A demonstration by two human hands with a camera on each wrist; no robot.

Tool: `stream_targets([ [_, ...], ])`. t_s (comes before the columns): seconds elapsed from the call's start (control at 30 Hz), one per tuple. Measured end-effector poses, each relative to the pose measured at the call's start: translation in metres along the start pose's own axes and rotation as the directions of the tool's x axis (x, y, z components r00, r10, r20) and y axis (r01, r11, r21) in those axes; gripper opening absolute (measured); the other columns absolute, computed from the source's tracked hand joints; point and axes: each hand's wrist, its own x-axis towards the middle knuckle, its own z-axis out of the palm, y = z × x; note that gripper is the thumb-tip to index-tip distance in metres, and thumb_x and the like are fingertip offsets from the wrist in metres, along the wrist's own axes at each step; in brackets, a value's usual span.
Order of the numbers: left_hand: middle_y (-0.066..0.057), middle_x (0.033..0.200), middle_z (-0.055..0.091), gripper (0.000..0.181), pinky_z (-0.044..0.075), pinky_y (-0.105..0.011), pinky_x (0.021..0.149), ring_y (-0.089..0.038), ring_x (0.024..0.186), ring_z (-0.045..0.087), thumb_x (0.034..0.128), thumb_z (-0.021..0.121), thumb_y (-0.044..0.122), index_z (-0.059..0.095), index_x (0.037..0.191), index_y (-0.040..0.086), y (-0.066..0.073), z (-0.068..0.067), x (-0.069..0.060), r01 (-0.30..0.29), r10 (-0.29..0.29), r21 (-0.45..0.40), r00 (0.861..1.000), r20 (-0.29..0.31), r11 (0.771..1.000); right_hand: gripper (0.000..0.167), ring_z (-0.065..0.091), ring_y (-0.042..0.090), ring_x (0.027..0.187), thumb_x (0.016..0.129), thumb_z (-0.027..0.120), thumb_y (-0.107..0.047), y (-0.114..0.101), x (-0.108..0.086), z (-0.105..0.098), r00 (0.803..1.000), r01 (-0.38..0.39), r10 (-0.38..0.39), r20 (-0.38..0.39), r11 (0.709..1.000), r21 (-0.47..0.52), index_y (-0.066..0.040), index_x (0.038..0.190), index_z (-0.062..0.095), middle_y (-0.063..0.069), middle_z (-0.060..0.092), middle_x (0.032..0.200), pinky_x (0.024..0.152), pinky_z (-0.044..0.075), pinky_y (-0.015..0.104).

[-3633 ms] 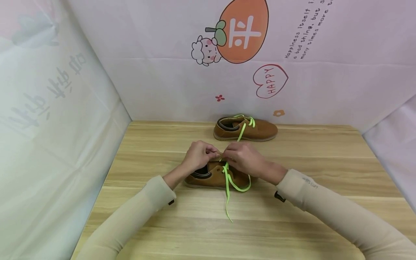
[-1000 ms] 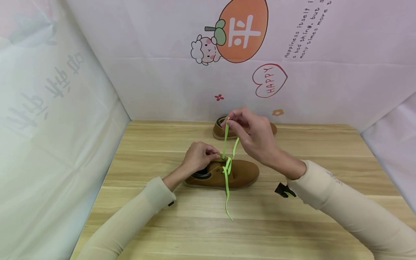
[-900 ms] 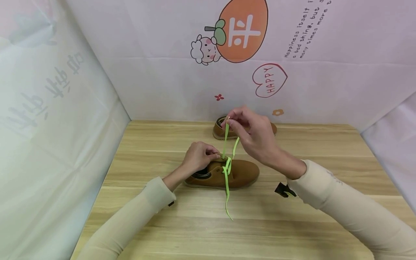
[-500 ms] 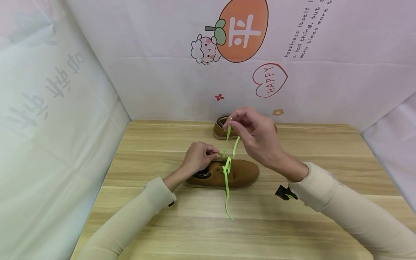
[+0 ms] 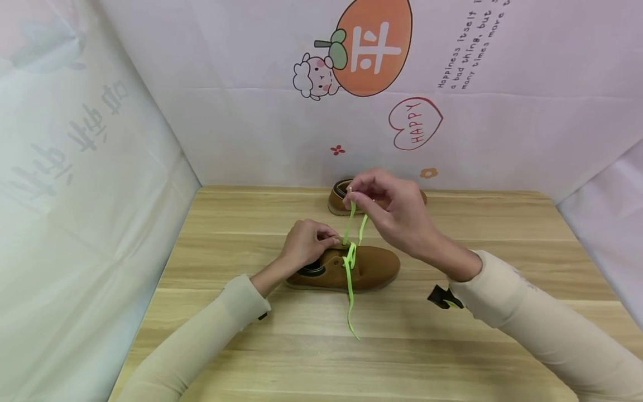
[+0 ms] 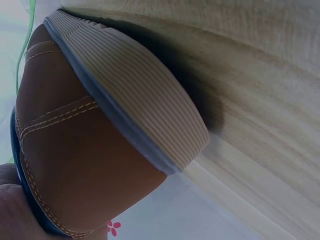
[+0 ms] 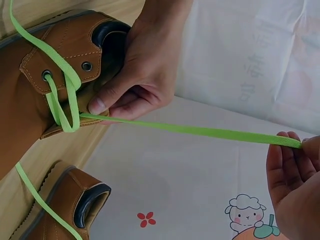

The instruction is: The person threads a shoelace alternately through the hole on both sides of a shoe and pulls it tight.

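A brown leather shoe stands on the table, toe to the right. My left hand pinches the far eyelet flap between thumb and fingers, beside the shoe's opening. Raised above and beyond the shoe, my right hand pinches one end of a lime-green shoelace, which runs taut from that flap in the right wrist view. The lace crosses to the near flap, and its other end hangs down onto the table. One near eyelet has no lace through it. The heel fills much of the left wrist view.
A second brown shoe with a green lace trailing from it stands against the back wall, partly hidden by my right hand. White printed cloth encloses the wooden table at the back and sides.
Since the earliest frame my right hand has left the flap and risen away, drawing the lace out until its loop tightened. Lately it has shifted only slightly. My left hand has stayed put.
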Motion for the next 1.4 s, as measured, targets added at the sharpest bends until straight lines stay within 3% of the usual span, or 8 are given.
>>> stream_targets([
  [0.1, 0.001, 0.082, 0.08, 0.005, 0.053, -0.024, 0.064, -0.004, 0.067, 0.067, 0.0944, 0.081, 0.013, 0.086, 0.094, 0.011, -0.001, 0.0, 0.0, -0.005, 0.005, -0.011, 1.0, 0.006, 1.0, 0.013, 0.075, 0.023, 0.084, 0.094, 0.068, 0.017, 0.001, -0.001, -0.002, 1.0, -0.018, 0.018, 0.012, 1.0, 0.001, 0.007, 0.102, 0.067, 0.011, 0.076, 0.093, 0.073, 0.06, 0.024],
  [0.27, 0.002, 0.081, 0.079, 0.005, 0.052, -0.024, 0.065, -0.004, 0.067, 0.066, 0.0949, 0.081, 0.013, 0.085, 0.095, 0.011, 0.0, -0.002, -0.001, -0.01, 0.011, -0.027, 1.0, 0.018, 1.0, 0.012, 0.074, 0.012, 0.085, 0.095, 0.068, 0.016, 0.004, -0.005, -0.006, 0.998, -0.058, 0.059, 0.025, 0.998, -0.019, 0.007, 0.102, 0.068, 0.011, 0.076, 0.093, 0.072, 0.058, 0.021],
  [0.4, 0.002, 0.083, 0.079, 0.004, 0.052, -0.025, 0.067, -0.004, 0.07, 0.066, 0.0946, 0.081, 0.012, 0.085, 0.095, 0.011, 0.0, -0.002, -0.002, -0.01, 0.01, -0.032, 1.0, 0.024, 0.999, 0.012, 0.074, 0.013, 0.085, 0.095, 0.068, 0.015, 0.008, -0.01, -0.008, 0.995, -0.092, 0.093, 0.036, 0.995, -0.047, 0.006, 0.103, 0.07, 0.012, 0.076, 0.095, 0.075, 0.06, 0.021],
  [0.63, 0.002, 0.093, 0.081, 0.006, 0.06, -0.03, 0.083, -0.009, 0.086, 0.075, 0.0935, 0.082, 0.01, 0.084, 0.098, 0.011, -0.001, -0.004, -0.005, -0.051, 0.053, -0.054, 0.998, 0.034, 0.997, 0.013, 0.075, 0.012, 0.082, 0.093, 0.077, 0.007, 0.019, -0.018, -0.01, 0.984, -0.155, 0.164, 0.065, 0.981, -0.118, -0.001, 0.103, 0.079, 0.007, 0.079, 0.097, 0.075, 0.06, 0.021],
  [0.8, 0.0, 0.1, 0.082, 0.009, 0.06, -0.042, 0.094, -0.018, 0.099, 0.077, 0.0939, 0.081, 0.008, 0.084, 0.102, 0.01, -0.001, -0.01, -0.012, -0.095, 0.095, -0.049, 0.995, 0.006, 0.994, 0.015, 0.075, 0.015, 0.08, 0.089, 0.081, 0.006, 0.032, -0.025, -0.012, 0.985, -0.131, 0.15, 0.08, 0.97, -0.205, -0.006, 0.098, 0.083, 0.006, 0.08, 0.093, 0.075, 0.058, 0.016],
  [0.9, -0.001, 0.103, 0.081, 0.01, 0.059, -0.046, 0.095, -0.02, 0.104, 0.076, 0.094, 0.081, 0.008, 0.084, 0.103, 0.01, 0.0, -0.014, -0.019, -0.124, 0.123, -0.025, 0.992, -0.036, 0.992, 0.017, 0.074, 0.014, 0.079, 0.087, 0.082, 0.008, 0.04, -0.029, -0.014, 0.988, -0.088, 0.117, 0.102, 0.963, -0.253, -0.006, 0.097, 0.083, 0.006, 0.08, 0.091, 0.073, 0.057, 0.015],
  [1.07, -0.002, 0.104, 0.081, 0.009, 0.06, -0.041, 0.093, -0.019, 0.103, 0.076, 0.0944, 0.08, 0.008, 0.084, 0.103, 0.009, 0.004, -0.02, -0.03, -0.196, 0.198, 0.034, 0.976, -0.096, 0.98, 0.016, 0.074, 0.011, 0.076, 0.087, 0.083, 0.007, 0.05, -0.034, -0.013, 0.987, -0.05, 0.094, 0.133, 0.952, -0.303, -0.005, 0.097, 0.082, 0.004, 0.08, 0.09, 0.07, 0.058, 0.019],
  [1.4, 0.001, 0.094, 0.081, 0.011, 0.06, -0.033, 0.075, -0.013, 0.085, 0.076, 0.0889, 0.088, 0.02, 0.084, 0.095, 0.013, 0.007, -0.015, -0.049, -0.259, 0.277, 0.219, 0.959, -0.053, 0.941, 0.011, 0.073, 0.011, 0.077, 0.09, 0.081, 0.004, 0.066, -0.041, -0.009, 0.968, -0.092, 0.167, 0.185, 0.93, -0.355, -0.005, 0.097, 0.082, 0.002, 0.078, 0.086, 0.069, 0.062, 0.028],
])
